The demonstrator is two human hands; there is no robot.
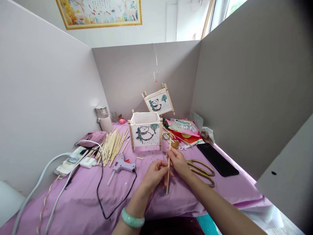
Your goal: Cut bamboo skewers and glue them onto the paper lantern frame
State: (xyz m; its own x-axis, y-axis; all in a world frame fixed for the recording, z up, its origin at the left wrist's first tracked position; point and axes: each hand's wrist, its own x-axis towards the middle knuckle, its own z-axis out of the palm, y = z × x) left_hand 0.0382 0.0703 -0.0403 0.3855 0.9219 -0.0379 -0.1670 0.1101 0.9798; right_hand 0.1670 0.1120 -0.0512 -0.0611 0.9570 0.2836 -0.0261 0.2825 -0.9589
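Between my two hands a thin wooden stick [167, 182] stands nearly upright in view, over the front of the table. My right hand [178, 160] pinches it near its upper part. My left hand [156, 173] has its thumb and fingers closed on the stick a little lower. Behind them stands a white box lantern [146, 133] with wooden corner posts and a panda drawing. A similar panda lantern [158, 102] hangs tilted from a wire behind it. Gold-handled scissors [201, 169] lie beside my right hand, their blades mostly hidden.
Many loose sticks [112, 145] and a glue gun [121, 164] with a black cord lie left. A power strip [70, 161], cables and a jar [104, 118] are further left. A black phone [217, 159] and craft supplies [184, 127] lie right. Grey panels surround the table.
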